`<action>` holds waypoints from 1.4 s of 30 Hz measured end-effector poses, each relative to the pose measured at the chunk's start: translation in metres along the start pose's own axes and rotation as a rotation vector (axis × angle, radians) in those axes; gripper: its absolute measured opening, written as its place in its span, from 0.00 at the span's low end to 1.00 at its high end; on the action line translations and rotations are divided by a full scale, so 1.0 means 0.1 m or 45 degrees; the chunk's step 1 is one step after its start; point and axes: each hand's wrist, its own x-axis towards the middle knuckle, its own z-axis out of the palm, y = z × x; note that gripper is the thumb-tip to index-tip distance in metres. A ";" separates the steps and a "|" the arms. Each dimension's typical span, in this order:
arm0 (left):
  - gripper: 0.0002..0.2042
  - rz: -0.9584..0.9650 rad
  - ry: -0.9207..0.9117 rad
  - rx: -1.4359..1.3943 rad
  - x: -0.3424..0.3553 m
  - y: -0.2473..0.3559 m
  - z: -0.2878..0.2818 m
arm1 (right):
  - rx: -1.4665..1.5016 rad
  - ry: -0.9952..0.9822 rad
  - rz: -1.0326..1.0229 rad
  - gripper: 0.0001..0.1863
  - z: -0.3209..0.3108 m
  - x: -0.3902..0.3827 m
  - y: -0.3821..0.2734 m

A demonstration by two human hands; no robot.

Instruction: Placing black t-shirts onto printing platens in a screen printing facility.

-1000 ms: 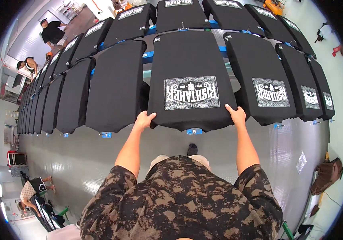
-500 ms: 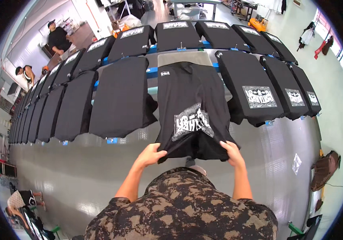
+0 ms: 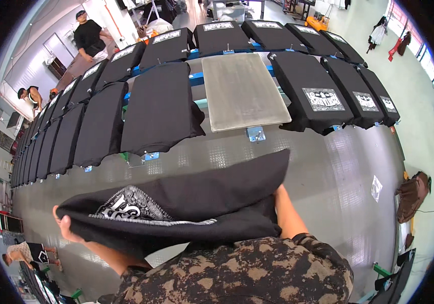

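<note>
A: Start at the lower left of the frame. What has the left hand (image 3: 65,225) got?

B: It is closed around one end of the black printed shirt (image 3: 176,205), fingers curled under the bunched cloth. The shirt hangs across the lower middle, held off the floor, white print facing up near the left end.

A: And the right hand (image 3: 279,195)?

B: At centre right, mostly hidden behind the fabric. It appears to grip the other end, but how far it is closed I cannot tell.

A: What could go wrong?

B: I'd judge the print is the worry: the cloth folds over itself beside it, and if the ink is soft it could smear or stick. A slack end could also sag onto the grey floor (image 3: 237,157) (it looks dusty).

A: Counts, left to right?

B: One held shirt. One bare metal platen (image 3: 242,91) at upper centre. In the near row, about nine plain black shirts (image 3: 158,109) on boards to its left, though the far ones crowd together, and four printed shirts (image 3: 323,99) to its right. Behind, a second row, too curved to count surely. Three other people show along the left edge.
</note>
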 end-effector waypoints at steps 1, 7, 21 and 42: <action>0.17 -0.081 0.036 0.167 -0.05 0.01 -0.07 | -0.147 -0.084 -0.056 0.24 0.16 0.08 0.03; 0.12 -0.539 -0.161 1.975 -0.57 -0.21 -0.31 | -0.184 0.102 -0.339 0.14 0.49 0.02 -0.78; 0.19 -0.602 -1.142 1.451 -1.12 -2.29 2.38 | -0.326 -0.124 -0.140 0.15 -0.83 -1.08 -1.99; 0.36 -0.422 -1.814 2.255 -1.29 -5.29 3.77 | 0.043 0.698 -0.362 0.25 -2.14 -2.01 -2.24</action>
